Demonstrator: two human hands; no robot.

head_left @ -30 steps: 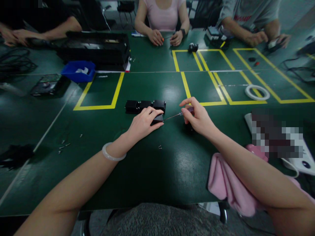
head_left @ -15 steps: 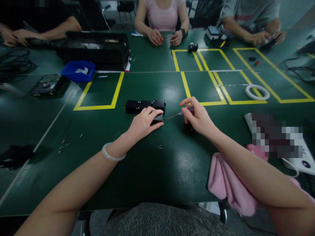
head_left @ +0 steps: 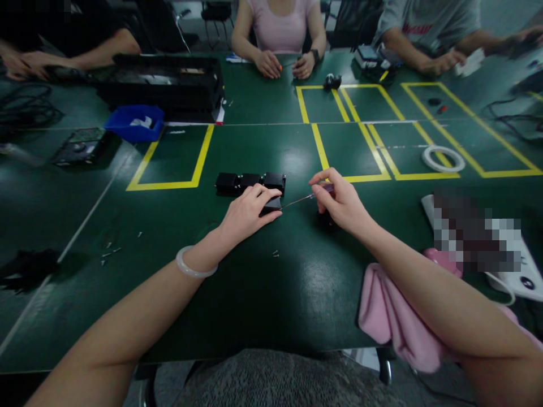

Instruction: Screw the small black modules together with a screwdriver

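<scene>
My left hand (head_left: 250, 212) is closed over a small black block (head_left: 271, 207) on the green table, and the fingers hide much of it. In my right hand (head_left: 339, 198) is a screwdriver (head_left: 299, 200), gripped by its handle. Its thin shaft points left, and the tip meets the right end of the block. Just behind the left hand, several similar black blocks (head_left: 250, 182) stand in a row. Something small and black (head_left: 324, 219) lies partly hidden under the right hand. A few small screws (head_left: 275, 254) lie in front of the hands.
More loose screws (head_left: 111, 251) lie to the left. A blue bin (head_left: 134, 123) and a long black case (head_left: 165, 85) stand at the back left. To the right are a white tape roll (head_left: 443, 159), a pink cloth (head_left: 394, 311) and a white device (head_left: 526, 268). Co-workers sit across the table.
My hands, the block and the screwdriver look almost unmoved. Across the table at the right, a co-worker's hands have moved apart, one now with a white item.
</scene>
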